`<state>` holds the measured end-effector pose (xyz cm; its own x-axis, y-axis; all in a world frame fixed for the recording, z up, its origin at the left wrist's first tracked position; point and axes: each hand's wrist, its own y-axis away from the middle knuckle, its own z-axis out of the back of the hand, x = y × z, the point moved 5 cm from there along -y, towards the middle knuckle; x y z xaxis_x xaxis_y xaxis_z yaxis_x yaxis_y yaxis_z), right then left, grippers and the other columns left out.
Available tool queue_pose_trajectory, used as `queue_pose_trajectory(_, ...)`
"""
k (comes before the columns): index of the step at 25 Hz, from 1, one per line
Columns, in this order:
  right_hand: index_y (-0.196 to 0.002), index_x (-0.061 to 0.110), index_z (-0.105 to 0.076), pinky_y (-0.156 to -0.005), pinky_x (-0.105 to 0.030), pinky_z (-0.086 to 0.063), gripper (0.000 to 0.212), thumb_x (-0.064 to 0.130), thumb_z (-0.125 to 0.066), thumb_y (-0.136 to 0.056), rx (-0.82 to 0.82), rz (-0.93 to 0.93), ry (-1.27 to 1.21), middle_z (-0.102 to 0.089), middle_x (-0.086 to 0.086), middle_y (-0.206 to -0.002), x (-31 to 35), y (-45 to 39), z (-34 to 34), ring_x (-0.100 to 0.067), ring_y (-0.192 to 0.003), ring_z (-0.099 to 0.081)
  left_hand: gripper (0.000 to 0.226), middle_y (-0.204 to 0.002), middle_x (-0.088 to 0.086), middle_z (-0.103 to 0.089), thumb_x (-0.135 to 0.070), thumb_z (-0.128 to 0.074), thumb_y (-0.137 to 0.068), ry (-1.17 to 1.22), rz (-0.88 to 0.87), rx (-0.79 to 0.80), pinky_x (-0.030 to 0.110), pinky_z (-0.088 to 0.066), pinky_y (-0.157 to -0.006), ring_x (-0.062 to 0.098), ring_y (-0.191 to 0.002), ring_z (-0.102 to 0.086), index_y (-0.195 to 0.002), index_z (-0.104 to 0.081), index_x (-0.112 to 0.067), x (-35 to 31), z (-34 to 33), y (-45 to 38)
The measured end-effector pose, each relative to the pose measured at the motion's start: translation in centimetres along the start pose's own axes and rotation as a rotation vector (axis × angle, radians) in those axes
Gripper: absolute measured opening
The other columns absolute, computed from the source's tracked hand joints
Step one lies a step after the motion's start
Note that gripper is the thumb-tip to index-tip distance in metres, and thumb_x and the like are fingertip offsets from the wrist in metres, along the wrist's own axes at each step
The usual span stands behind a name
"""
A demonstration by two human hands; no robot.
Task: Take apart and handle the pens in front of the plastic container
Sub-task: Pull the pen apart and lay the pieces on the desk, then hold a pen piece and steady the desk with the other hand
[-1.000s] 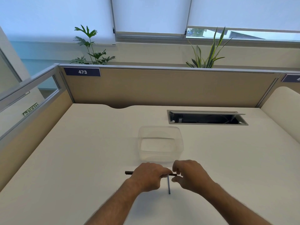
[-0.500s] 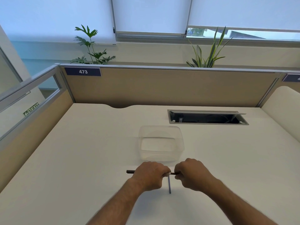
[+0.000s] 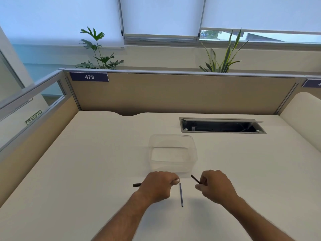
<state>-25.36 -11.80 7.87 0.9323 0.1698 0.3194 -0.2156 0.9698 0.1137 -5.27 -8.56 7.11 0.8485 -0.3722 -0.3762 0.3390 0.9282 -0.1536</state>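
While both hands hang just above the desk [image 3: 86,171], each one holds a piece of a dark pen. The left hand [image 3: 157,186] is curled into a fist around the barrel [image 3: 137,184], whose end sticks out to the left. The right hand [image 3: 216,186] pinches a short dark piece [image 3: 195,179] between thumb and fingers, tilted up toward the container [image 3: 172,153]. The two hands are apart. Between them a second pen [image 3: 181,194] lies flat on the desk, pointing away from the person. The clear container stands just behind the hands, and nothing is visible inside it.
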Motion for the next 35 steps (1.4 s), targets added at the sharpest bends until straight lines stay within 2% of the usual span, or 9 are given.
queue_pose_trajectory(8, -0.079, 0.022, -0.045, -0.059, -0.031, -0.036, 0.028, 0.045, -0.041, -0.094, -0.038, -0.132, 0.055, -0.056, 0.000, -0.077, -2.5, 1.2, -4.8, -0.023, -0.068, -0.049, 0.008, -0.077, -0.010, -0.070, -0.029, -0.045, -0.098, 0.163, 0.164, -0.181, 0.035, -0.054, -0.066, 0.016, -0.072, -0.064, -0.096, -0.053, -0.030, 1.5, 0.4, 0.7)
queue_pose_trajectory(11, -0.083, 0.021, -0.052, -0.060, -0.031, -0.035, 0.032, 0.045, -0.035, -0.096, -0.057, -0.139, 0.080, -0.063, 0.000, -0.082, -3.3, 1.5, -6.5, -0.023, -0.072, -0.057, 0.007, -0.082, -0.008, -0.073, -0.023, -0.048, -0.096, 0.206, 0.208, -0.205, 0.038, -0.055, -0.068, 0.022, -0.075, -0.067, -0.097, -0.053, -0.028, 1.9, 0.5, 0.9)
queue_pose_trajectory(15, -0.087, 0.022, -0.051, -0.061, -0.033, -0.036, 0.033, 0.047, -0.031, -0.096, -0.042, -0.131, 0.139, -0.069, 0.000, -0.091, -3.8, 1.8, -8.0, -0.024, -0.085, -0.067, 0.014, -0.082, -0.005, -0.075, -0.031, -0.041, -0.092, 0.277, 0.218, -0.237, 0.041, -0.056, -0.067, 0.024, -0.077, -0.070, -0.095, -0.053, -0.026, 2.0, 0.9, 1.2)
queue_pose_trajectory(18, -0.081, 0.025, -0.040, -0.060, -0.033, -0.035, 0.031, 0.050, -0.031, -0.095, -0.028, -0.125, 0.158, -0.069, 0.001, -0.088, -4.0, 2.0, -8.4, -0.024, -0.083, -0.068, 0.017, -0.081, -0.005, -0.074, -0.032, -0.039, -0.091, 0.303, 0.216, -0.259, 0.041, -0.056, -0.066, 0.023, -0.077, -0.070, -0.095, -0.054, -0.024, 1.8, 1.1, 1.3)
queue_pose_trajectory(22, -0.085, 0.023, -0.047, -0.061, -0.033, -0.037, 0.036, 0.054, -0.031, -0.093, -0.028, -0.125, 0.161, -0.069, 0.001, -0.089, -4.1, 1.8, -8.2, -0.024, -0.085, -0.068, 0.016, -0.079, -0.008, -0.073, -0.034, -0.039, -0.089, 0.318, 0.225, -0.282, 0.039, -0.056, -0.066, 0.021, -0.075, -0.069, -0.093, -0.053, -0.027, 1.7, 1.2, 1.3)
queue_pose_trajectory(26, -0.080, 0.025, -0.043, -0.058, -0.031, -0.036, 0.040, 0.063, -0.036, -0.088, -0.077, -0.103, 0.167, -0.067, 0.003, -0.079, -3.5, 1.8, -6.7, -0.022, -0.077, -0.067, 0.012, -0.077, -0.010, -0.073, -0.034, -0.043, -0.089, 0.357, 0.232, -0.327, 0.038, -0.056, -0.064, 0.017, -0.074, -0.069, -0.091, -0.053, -0.028, 1.7, 1.4, 1.5)
queue_pose_trajectory(30, -0.066, 0.028, -0.044, -0.050, -0.022, -0.036, 0.035, 0.050, -0.068, -0.078, -0.163, 0.051, -0.218, -0.053, 0.009, -0.055, 0.0, 1.8, -5.1, -0.008, -0.053, -0.052, 0.005, -0.075, -0.008, -0.073, -0.023, -0.054, -0.091, 0.531, 0.269, -0.402, 0.038, -0.058, -0.065, 0.011, -0.073, -0.070, -0.090, -0.058, -0.026, 1.7, 1.6, 1.4)
queue_pose_trajectory(32, -0.071, 0.031, -0.056, -0.054, -0.016, -0.043, 0.026, 0.046, -0.078, -0.069, -0.167, 0.092, -0.487, -0.064, 0.011, -0.066, 2.0, 1.9, -4.5, -0.005, -0.059, -0.058, 0.010, -0.074, -0.004, -0.074, -0.014, -0.060, -0.093, 0.712, 0.316, -0.470, 0.039, -0.060, -0.067, 0.013, -0.073, -0.071, -0.090, -0.060, -0.023, 1.6, 1.9, 1.1)
queue_pose_trajectory(35, -0.096, 0.030, -0.066, -0.065, -0.019, -0.055, 0.036, 0.042, -0.084, -0.067, -0.043, 0.116, -0.646, -0.072, 0.013, -0.092, 4.1, 1.8, -4.6, -0.005, -0.081, -0.067, 0.007, -0.078, 0.004, -0.076, -0.012, -0.057, -0.096, 1.058, 0.463, -0.559, 0.037, -0.062, -0.063, 0.022, -0.077, -0.074, -0.092, -0.060, -0.018, 1.8, 2.2, 0.8)
